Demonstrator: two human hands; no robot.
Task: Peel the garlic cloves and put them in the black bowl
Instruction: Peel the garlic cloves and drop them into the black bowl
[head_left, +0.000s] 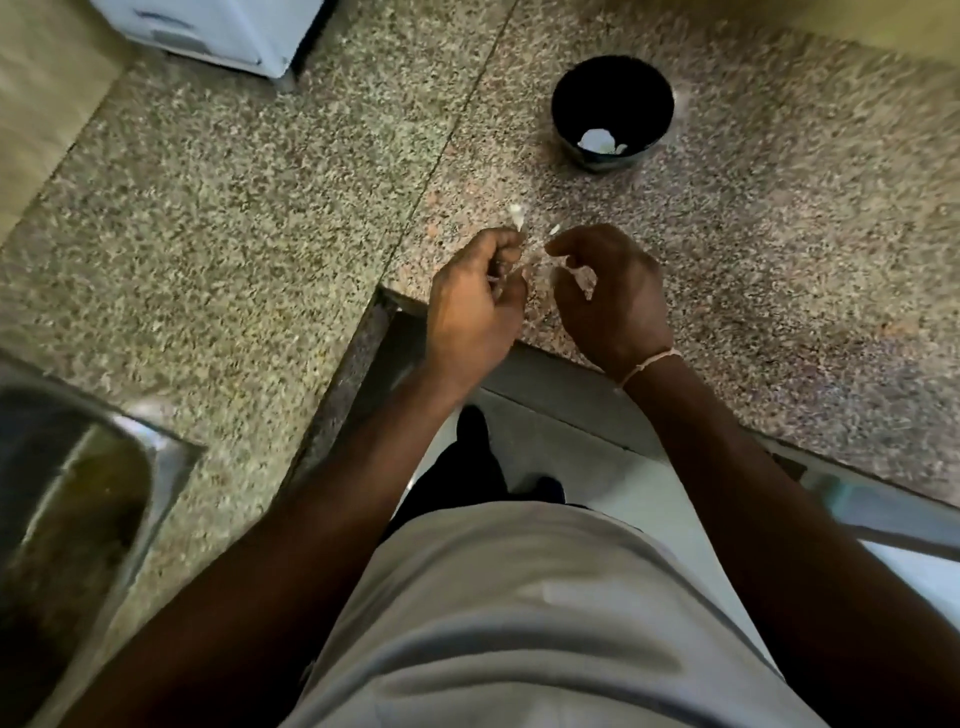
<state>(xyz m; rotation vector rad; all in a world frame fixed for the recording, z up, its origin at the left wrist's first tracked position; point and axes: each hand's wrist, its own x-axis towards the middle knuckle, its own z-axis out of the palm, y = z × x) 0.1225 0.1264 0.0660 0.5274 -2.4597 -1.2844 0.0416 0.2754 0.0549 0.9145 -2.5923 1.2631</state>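
Note:
Both hands hover over the speckled stone counter (260, 218) near its inner corner. My left hand (475, 296) is curled round a garlic clove (511, 267), mostly hidden in the fingers, with a wisp of white skin (517, 218) sticking up from it. My right hand (608, 291) is beside it, thumb and forefinger pinching a thin strip of garlic skin (553, 231). The black bowl (613, 111) stands on the counter beyond the hands, with white peeled garlic (600, 141) at its bottom. The picture is motion-blurred.
A steel sink (78, 509) is sunk in the counter at the lower left. A white appliance (223, 31) stands at the back left. The counter's front edge (545, 358) runs right under my wrists.

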